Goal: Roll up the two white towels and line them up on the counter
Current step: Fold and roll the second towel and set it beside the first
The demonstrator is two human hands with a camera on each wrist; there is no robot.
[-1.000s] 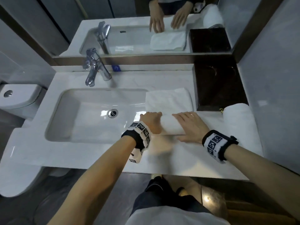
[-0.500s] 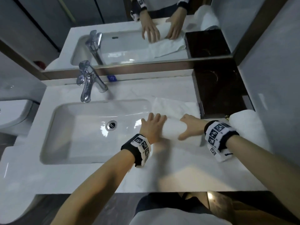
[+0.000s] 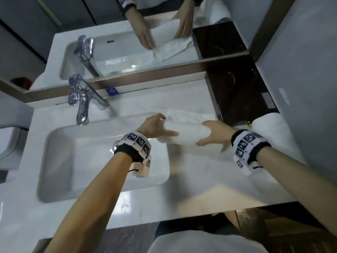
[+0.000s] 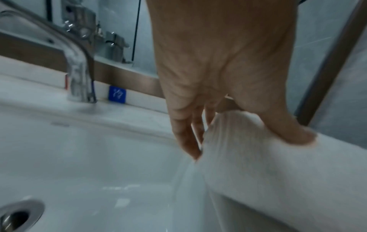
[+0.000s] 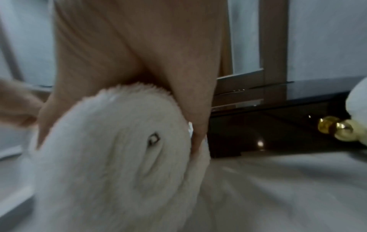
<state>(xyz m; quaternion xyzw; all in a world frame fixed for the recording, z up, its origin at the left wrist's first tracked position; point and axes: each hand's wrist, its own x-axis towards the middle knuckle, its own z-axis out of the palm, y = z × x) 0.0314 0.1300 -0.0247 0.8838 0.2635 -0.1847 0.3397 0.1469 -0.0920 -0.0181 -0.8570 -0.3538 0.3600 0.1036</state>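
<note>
A white towel [image 3: 184, 134], mostly rolled into a thick roll, lies crosswise on the marble counter [image 3: 209, 179] just right of the sink. A short flat tail [image 3: 189, 116] of it still spreads toward the mirror. My left hand [image 3: 165, 126] grips the roll's left end, thumb on the near side [image 4: 294, 135] and fingers behind. My right hand [image 3: 209, 133] wraps the right end, whose spiral face [image 5: 111, 149] fills the right wrist view. A second towel roll [image 3: 269, 128] lies at the far right against the wall.
The sink basin [image 3: 91, 161] lies left of the towel, with the chrome faucet [image 3: 82, 103] behind it. A dark glossy tray [image 3: 240, 95] sits at the back right, a small gold knob [image 3: 249, 123] at its corner. The mirror [image 3: 127, 52] runs behind and a wall [image 3: 310, 79] closes the right.
The roll has moved away from me toward the mirror and grown thicker, and the flat tail is shorter. Both hands went from pressing on top to gripping the roll's ends.
</note>
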